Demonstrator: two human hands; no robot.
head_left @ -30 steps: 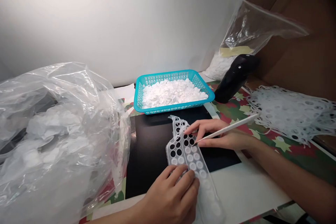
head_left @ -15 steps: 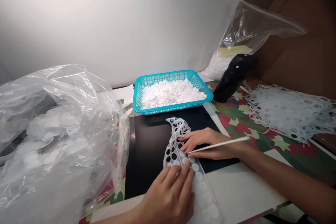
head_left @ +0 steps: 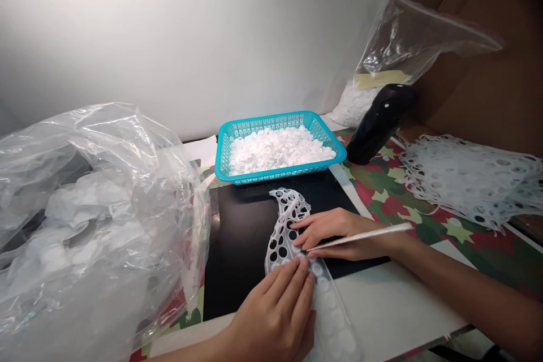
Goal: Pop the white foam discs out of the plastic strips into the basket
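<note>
A translucent plastic strip [head_left: 335, 317] with rows of round white discs lies in front of me. Its far part is a loose web of open holes, bent and curled. My left hand [head_left: 275, 311] presses its fingers together over the near part of the strip, holding it down; the thumb is mostly hidden. In my right hand [head_left: 339, 232] a slim white pen-like tool [head_left: 373, 234] is pinched, its tip down at the discs just beyond my left fingertips. The right fingers also rest on the strip's holed part. The tool's exact kind does not show.
Behind the strip stands a turquoise basket [head_left: 280, 174] heaped with small white discs. A large clear bag [head_left: 106, 226] fills the left. To the right are a black bottle-like object [head_left: 377, 124], a zip bag [head_left: 360, 104] of white pieces and a pile of holed plastic webs [head_left: 470, 175].
My right hand has moved slightly left and nearer, bringing the tool's tip close to my left fingertips. My left fingers have stretched forward. The strip's holed end has curled up more.
</note>
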